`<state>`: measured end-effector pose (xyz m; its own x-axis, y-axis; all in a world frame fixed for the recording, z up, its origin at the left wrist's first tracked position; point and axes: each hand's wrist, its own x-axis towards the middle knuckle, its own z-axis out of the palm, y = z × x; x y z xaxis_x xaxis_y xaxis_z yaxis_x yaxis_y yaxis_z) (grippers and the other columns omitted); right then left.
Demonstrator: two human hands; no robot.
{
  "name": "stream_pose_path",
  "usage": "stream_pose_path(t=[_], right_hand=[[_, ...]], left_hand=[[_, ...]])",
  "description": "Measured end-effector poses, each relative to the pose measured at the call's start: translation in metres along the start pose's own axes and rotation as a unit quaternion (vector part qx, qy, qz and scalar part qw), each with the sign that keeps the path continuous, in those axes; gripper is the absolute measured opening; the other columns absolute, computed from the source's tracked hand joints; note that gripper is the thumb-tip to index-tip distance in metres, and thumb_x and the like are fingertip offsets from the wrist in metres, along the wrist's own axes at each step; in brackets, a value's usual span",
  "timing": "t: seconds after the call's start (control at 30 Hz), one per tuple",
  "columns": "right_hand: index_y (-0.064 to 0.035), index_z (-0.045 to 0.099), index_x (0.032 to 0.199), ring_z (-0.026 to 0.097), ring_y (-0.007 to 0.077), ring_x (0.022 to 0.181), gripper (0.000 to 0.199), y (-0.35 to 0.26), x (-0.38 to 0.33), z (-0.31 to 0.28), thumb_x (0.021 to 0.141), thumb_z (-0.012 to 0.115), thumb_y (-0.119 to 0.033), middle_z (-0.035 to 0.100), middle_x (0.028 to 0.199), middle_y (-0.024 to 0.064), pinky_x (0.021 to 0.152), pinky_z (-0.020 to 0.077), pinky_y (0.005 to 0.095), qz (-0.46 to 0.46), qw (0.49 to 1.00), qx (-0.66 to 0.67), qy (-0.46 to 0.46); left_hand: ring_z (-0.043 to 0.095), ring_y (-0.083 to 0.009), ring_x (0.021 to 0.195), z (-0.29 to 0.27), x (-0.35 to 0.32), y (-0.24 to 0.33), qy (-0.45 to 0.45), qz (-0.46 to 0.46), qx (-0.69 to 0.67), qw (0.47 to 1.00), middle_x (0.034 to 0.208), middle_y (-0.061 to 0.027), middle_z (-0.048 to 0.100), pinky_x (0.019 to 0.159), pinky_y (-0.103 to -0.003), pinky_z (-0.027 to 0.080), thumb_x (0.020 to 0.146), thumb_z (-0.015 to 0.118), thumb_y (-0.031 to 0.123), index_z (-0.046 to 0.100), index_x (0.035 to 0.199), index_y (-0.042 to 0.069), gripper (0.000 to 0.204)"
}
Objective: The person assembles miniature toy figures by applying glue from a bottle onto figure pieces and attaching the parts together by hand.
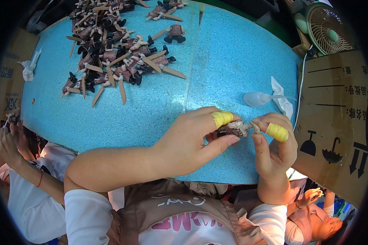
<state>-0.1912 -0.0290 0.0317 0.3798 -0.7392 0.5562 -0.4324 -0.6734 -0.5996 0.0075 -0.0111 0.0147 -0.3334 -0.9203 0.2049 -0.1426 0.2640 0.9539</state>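
Note:
My left hand (pixel 196 139), with yellow tape round a finger, grips the body of a small figurine (pixel 234 129) in brown and pale tones. Facing it, my right hand (pixel 276 143), also taped in yellow, pinches a small pale piece (pixel 255 127) at the figurine's end. Whether that piece is joined to the figurine I cannot tell. Beyond my right hand lies a translucent squeeze bottle (pixel 257 99) with a thin nozzle, beside a crumpled white tissue (pixel 283 98).
A pile of similar figurines with sword-like tan pieces (pixel 122 61) covers the far left of the blue table (pixel 229 53). Cardboard boxes (pixel 331 114) flank it, and a green fan (pixel 329 30) stands far right. Another white bottle (pixel 29 69) lies left. Co-workers' hands (pixel 8 143) show at both sides.

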Motion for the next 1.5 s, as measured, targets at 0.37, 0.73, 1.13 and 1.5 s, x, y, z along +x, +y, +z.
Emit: stream_pose_path(t=[0.37,0.73,1.13,1.5], right_hand=[[-0.0023,0.061,0.088,0.056,0.0254,0.070,0.028,0.006,-0.003,0.000,0.064,0.076,-0.004,0.059,0.080,0.0096,0.062,0.0433,0.0333,-0.019,1.000,0.006,-0.002],[-0.0111,0.063,0.078,0.056,0.0259,0.079,0.028,-0.006,-0.006,0.008,0.055,0.078,-0.012,0.059,0.088,0.0051,0.064,0.0387,0.0365,-0.122,0.985,-0.123,0.012],[-0.0012,0.058,0.097,0.054,0.0349,0.097,0.044,0.000,-0.009,0.015,0.058,0.078,-0.007,0.054,0.103,0.0154,0.083,0.0467,0.0428,0.002,0.997,0.065,-0.041],[0.0008,0.056,0.094,0.058,0.0336,0.095,0.032,0.003,-0.013,0.017,0.065,0.069,-0.001,0.057,0.098,0.0163,0.083,0.0478,0.0401,0.045,0.990,0.128,-0.045]], left_hand=[[0.058,-0.0212,0.066,0.004,0.001,-0.004,0.006,0.059,0.070,0.996,0.082,-0.0115,0.060,0.059,-0.029,0.046,0.075,0.068,0.005,0.060,0.106,-0.001,0.034],[0.059,-0.0209,0.086,-0.003,0.005,-0.007,-0.031,0.081,0.011,0.996,0.104,-0.0143,0.057,0.074,-0.030,0.048,0.076,0.062,0.004,0.056,0.111,-0.001,0.036],[0.059,-0.0261,0.093,-0.010,0.006,-0.007,-0.021,0.118,0.025,0.993,0.107,-0.0179,0.057,0.078,-0.033,0.048,0.069,0.063,0.007,0.057,0.102,0.000,0.034],[0.063,-0.0268,0.082,0.001,0.004,-0.005,0.021,0.143,0.088,0.986,0.101,-0.0190,0.059,0.068,-0.031,0.052,0.061,0.063,0.002,0.057,0.095,-0.002,0.035]])
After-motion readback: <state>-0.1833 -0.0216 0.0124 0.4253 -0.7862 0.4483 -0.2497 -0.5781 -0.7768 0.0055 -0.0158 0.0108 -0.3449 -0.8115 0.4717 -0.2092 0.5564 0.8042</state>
